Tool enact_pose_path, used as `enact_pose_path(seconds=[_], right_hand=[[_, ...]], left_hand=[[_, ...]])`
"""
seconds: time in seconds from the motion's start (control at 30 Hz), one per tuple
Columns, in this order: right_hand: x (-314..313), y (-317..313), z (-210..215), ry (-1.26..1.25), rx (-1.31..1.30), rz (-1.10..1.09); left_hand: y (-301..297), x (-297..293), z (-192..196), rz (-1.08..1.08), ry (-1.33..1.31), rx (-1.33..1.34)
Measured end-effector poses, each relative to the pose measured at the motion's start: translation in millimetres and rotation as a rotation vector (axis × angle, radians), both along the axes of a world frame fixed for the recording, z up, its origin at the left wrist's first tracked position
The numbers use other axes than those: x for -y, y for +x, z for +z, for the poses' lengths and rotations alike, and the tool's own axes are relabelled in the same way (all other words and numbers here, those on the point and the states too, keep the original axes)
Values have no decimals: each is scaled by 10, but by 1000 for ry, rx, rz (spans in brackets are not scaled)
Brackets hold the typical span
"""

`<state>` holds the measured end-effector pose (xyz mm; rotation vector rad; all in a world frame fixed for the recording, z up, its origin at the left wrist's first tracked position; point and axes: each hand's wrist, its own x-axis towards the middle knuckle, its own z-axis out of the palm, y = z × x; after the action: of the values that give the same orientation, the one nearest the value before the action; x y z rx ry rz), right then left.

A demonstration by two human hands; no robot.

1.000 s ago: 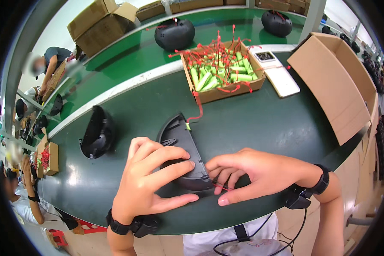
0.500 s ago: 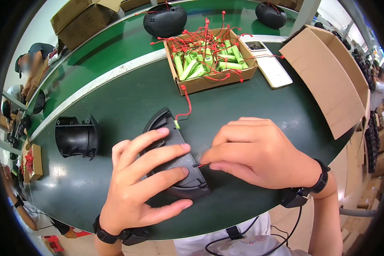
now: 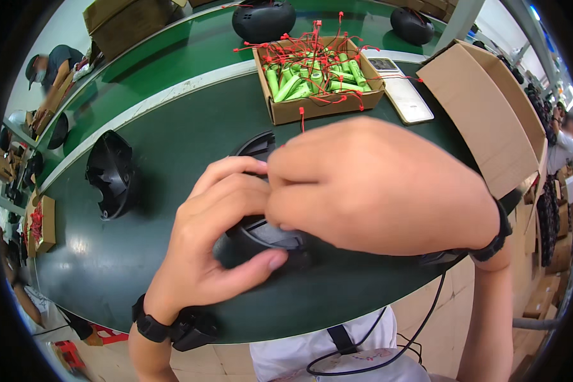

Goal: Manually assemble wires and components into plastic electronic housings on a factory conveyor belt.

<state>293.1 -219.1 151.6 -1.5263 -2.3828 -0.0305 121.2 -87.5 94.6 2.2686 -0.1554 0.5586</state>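
A curved black plastic housing [image 3: 274,237] lies on the green table, mostly covered by my hands. My left hand [image 3: 219,210] holds it from the left, fingers bent over its top and thumb along the near edge. My right hand [image 3: 363,184] is closed over the right side of the housing. Its fingertips are turned away, so what they pinch is hidden. A red connector [image 3: 302,112] on a wire sticks up just beyond my right hand. To the left stands a separate black shell piece [image 3: 111,175], open and hollow.
Beyond my hands is a cardboard tray [image 3: 318,113] of green battery cells with red-plugged wires. Beside it lie a white phone [image 3: 409,102] and a large open carton [image 3: 484,114]. Black rounded housings [image 3: 264,22] sit on the green conveyor [image 3: 197,57]. A small box [image 3: 46,223] is at far left.
My right hand has moved left and away from me over the housing, covering the wires it was pinching. My left fingers have bent more. The loose shell at left now stands tilted differently.
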Motion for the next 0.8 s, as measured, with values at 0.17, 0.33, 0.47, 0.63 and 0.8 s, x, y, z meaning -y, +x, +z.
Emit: enact_pose_path(seconds=[0.17,0.33,0.47,0.63,0.8], right_hand=[[-88,-30,-470,101,-28,-136],[30,81,-101,-2,-327,-51],[-42,173,78,-96,-682,89],[47,319,-532,72,-289,-167],[118,221,-486,-59,-326,-310]], left_hand=[[-146,-52,-110,96,0,-6],[8,89,-206,57,-61,125],[14,130,-145,152,42,167],[-59,27,-201,135,76,191],[-50,50,-177,133,55,194]])
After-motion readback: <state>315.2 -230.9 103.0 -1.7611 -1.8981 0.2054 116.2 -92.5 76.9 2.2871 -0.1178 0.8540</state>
